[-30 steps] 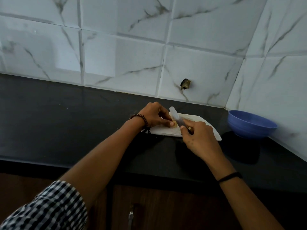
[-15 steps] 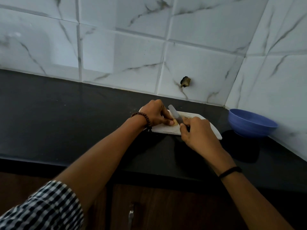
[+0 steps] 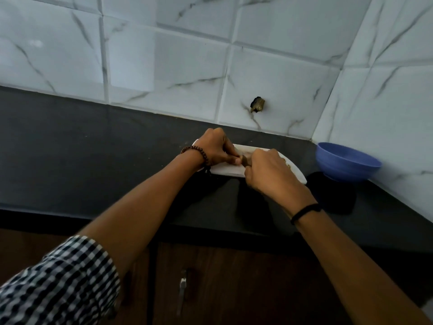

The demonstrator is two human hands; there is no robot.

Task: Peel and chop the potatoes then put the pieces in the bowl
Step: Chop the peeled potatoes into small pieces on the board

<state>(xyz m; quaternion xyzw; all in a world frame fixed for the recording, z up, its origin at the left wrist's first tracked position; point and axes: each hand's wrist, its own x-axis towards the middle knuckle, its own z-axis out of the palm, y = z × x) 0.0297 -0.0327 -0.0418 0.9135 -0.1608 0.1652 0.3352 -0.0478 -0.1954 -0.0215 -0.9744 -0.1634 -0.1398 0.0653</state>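
In the head view both hands meet over the white cutting board [image 3: 228, 170]. The left hand [image 3: 216, 148] has its fingers curled, tips pinched down where the potato must lie, though the potato itself is hidden beneath the two hands. The right hand [image 3: 269, 175] is clenched around what we take for the knife [image 3: 245, 161], only a dark stub showing beside the thumb. We judge the chopping step under way. The blade works right against the left fingertips, so a slip on the rounded potato could bring the edge into them. The board sits on a smooth top and could skid under a hard push. The blue bowl [image 3: 346, 161] stands well apart to the right, in the corner, so pieces carried over could drop on the way. We see no pieces in the part of its inside that shows. Brown peel scraps [image 3: 289, 165] lie on the board's right end. The surface is a black stone countertop [image 3: 93, 160], backed by white marble-look tiles [image 3: 164, 66] with a small dark stub [image 3: 257, 104] in the wall. Below is a dark wooden cabinet with a metal handle [image 3: 182, 292].
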